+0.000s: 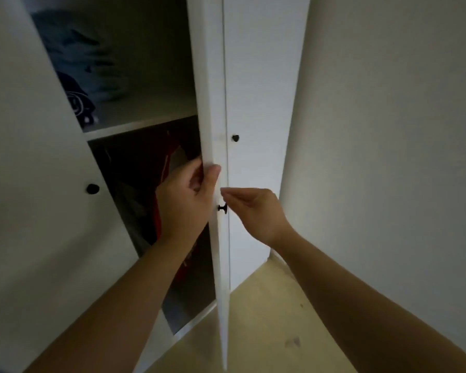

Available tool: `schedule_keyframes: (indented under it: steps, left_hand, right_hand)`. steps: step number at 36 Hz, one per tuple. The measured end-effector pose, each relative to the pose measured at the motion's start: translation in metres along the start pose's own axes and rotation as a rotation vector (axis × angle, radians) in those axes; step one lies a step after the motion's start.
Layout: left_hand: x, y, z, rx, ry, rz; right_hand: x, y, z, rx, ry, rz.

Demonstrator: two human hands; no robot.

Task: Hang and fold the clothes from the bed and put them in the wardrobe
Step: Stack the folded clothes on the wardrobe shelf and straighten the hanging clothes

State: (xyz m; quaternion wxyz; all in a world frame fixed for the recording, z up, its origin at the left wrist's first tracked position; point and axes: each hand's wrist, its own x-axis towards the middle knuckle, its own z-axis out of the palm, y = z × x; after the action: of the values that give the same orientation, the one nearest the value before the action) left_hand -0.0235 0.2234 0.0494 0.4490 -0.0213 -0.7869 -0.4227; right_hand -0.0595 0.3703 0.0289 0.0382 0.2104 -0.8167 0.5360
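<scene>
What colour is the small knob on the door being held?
Black knob on a white door; head view shows it best.

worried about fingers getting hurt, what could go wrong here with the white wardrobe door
The left hand curls its fingers round the edge of the open white wardrobe door; if it swings shut they could be pinched. The red hanging garment sits close behind that edge and might get trapped in the gap.

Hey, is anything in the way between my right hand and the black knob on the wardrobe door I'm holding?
Nothing visible. The right hand is just above and beside the knob, with only a small open gap between them. The left hand grips the wardrobe door by its edge, clear of the knob.
</scene>
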Motion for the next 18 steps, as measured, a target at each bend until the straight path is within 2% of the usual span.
schedule_keyframes:
  steps: [3, 5, 7, 12, 14, 16, 18]
  left_hand:
    - [0.012, -0.019, -0.027, 0.089, 0.013, -0.022]
    - [0.021, -0.031, -0.045, 0.151, -0.002, -0.059]
    - [0.031, -0.04, -0.06, 0.197, -0.031, -0.078]
    - [0.051, -0.056, -0.09, 0.376, -0.058, -0.024]
    - [0.062, -0.064, -0.102, 0.578, -0.046, 0.1]
    - [0.078, -0.07, -0.114, 0.912, -0.028, 0.337]
    - [0.095, -0.075, -0.123, 1.185, -0.082, 0.496]
  right_hand:
    - [0.01, -0.007, 0.027, -0.075, -0.178, -0.067]
    - [0.02, -0.015, 0.043, -0.151, -0.228, -0.108]
    - [0.032, -0.024, 0.056, -0.19, -0.237, -0.13]
    - [0.07, -0.05, 0.082, -0.257, -0.14, -0.171]
    - [0.083, -0.061, 0.091, -0.286, -0.149, -0.168]
    - [0.092, -0.07, 0.099, -0.316, -0.206, -0.163]
    - [0.1, -0.075, 0.107, -0.37, -0.268, -0.182]
